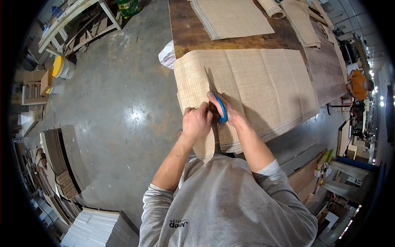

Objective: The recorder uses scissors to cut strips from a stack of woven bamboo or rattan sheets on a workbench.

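The right hand (233,116) curls round the scissors (223,109), a blade lying over the cloth (267,86). The left hand (196,122), fingers bunched, grips the cloth, which lies on the table (183,31).

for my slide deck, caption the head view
Right grip on blue scissors, left grip on partly cut tan cloth, at a wooden table.

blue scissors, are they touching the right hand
Touching. The head view shows the blue scissors gripped in the right hand, with no gap between the blue handle and the skin.
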A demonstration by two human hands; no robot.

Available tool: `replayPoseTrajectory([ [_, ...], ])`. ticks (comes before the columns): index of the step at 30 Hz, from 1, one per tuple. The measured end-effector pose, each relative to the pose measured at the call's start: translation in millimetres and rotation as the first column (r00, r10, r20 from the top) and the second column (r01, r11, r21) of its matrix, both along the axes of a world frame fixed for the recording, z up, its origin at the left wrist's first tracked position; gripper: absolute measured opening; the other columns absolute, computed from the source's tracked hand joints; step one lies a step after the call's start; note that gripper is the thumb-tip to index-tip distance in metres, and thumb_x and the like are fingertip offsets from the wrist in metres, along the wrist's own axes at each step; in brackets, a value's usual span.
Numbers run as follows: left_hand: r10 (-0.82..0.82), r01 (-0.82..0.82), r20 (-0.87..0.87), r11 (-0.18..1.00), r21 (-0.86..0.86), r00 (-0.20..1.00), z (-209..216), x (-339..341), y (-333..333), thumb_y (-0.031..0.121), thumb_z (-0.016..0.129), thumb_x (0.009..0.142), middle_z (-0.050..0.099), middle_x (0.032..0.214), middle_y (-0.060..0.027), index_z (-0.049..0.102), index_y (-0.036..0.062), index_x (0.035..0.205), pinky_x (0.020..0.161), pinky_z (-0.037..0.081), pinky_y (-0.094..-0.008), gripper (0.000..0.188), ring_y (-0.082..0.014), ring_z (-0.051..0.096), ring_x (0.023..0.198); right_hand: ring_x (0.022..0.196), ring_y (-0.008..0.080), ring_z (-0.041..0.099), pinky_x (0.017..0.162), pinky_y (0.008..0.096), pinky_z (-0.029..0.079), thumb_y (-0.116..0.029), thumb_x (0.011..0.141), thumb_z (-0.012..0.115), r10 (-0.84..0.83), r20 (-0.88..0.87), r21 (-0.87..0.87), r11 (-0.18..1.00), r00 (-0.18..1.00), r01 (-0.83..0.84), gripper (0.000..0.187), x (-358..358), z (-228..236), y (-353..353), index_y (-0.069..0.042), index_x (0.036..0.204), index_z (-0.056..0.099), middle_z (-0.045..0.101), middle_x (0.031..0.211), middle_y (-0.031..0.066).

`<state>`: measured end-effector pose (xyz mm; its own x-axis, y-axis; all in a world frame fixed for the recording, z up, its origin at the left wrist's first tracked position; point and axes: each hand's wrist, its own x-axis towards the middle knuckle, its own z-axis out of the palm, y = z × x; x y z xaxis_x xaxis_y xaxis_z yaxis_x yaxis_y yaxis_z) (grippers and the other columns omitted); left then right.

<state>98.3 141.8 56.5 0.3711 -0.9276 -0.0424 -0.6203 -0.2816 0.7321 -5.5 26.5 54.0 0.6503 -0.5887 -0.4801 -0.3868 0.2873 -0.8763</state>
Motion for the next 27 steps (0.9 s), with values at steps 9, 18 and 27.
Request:
replayPoseTrajectory([
  [9, 0.000, 0.000, -0.006, 1.000, -0.009, 1.000, 2.2, 1.3, 0.0, 0.020, 0.057, 0.087, 0.064, 0.072, -0.0178, 0.060, 0.0050, 0.093, 0.085, 0.046, -0.0470, 0.017, -0.0387, 0.063, 0.073, 0.064, 0.0104, 0.048, 0.053, 0.0276, 0.036, -0.047, 0.098, 0.052, 0.000, -0.084, -0.009, 1.000, 0.996, -0.001, 0.048, 4.6, -5.3, -1.5, 0.001, 0.100, 0.060, 0.054, 0.071, 0.0002],
  [18, 0.000, 0.000, 0.003, 1.000, -0.012, 1.000, 5.7, 3.8, 0.4, 0.020, 0.057, 0.087, 0.065, 0.073, -0.0171, 0.060, 0.0057, 0.091, 0.083, 0.047, -0.0459, 0.016, -0.0380, 0.063, 0.074, 0.069, 0.0093, 0.051, 0.057, 0.0272, 0.039, -0.047, 0.098, 0.054, 0.036, -0.191, 0.065, 0.998, 0.981, -0.024, 0.045, 16.3, 0.2, -15.6, -0.003, 0.099, 0.062, 0.058, 0.079, 0.0009],
  [27, 0.012, -0.012, -0.025, 1.000, -0.009, 1.000, 8.9, 2.4, 3.9, 0.019, 0.057, 0.086, 0.065, 0.073, -0.0161, 0.061, 0.0057, 0.090, 0.085, 0.047, -0.0457, 0.015, -0.0370, 0.064, 0.075, 0.108, 0.0191, 0.053, 0.095, 0.0336, 0.042, -0.047, 0.098, 0.051, -0.116, -0.014, 0.063, 0.991, 0.993, 0.117, 0.062, 35.9, 37.7, -4.5, 0.004, 0.133, 0.054, 0.061, 0.122, 0.0151],
])
